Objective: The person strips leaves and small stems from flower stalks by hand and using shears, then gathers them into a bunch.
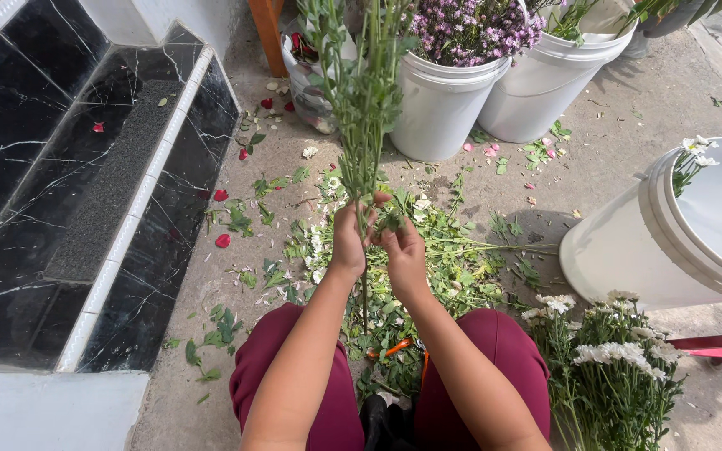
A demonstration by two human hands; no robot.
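A tall green flower stem with many small leaves stands upright in front of me. My left hand is closed around it low down. My right hand sits just beside it, fingers pinching leaves on the same stem. Below my hands lies a heap of stripped green leaves and stem bits on the concrete ground. Orange-handled clippers lie between my knees, partly hidden by my arms.
A bunch of white flowers lies at my right. A white bucket stands tipped on the right; two more white buckets with purple flowers stand at the back. A black marble step rises at the left, with red petals scattered about.
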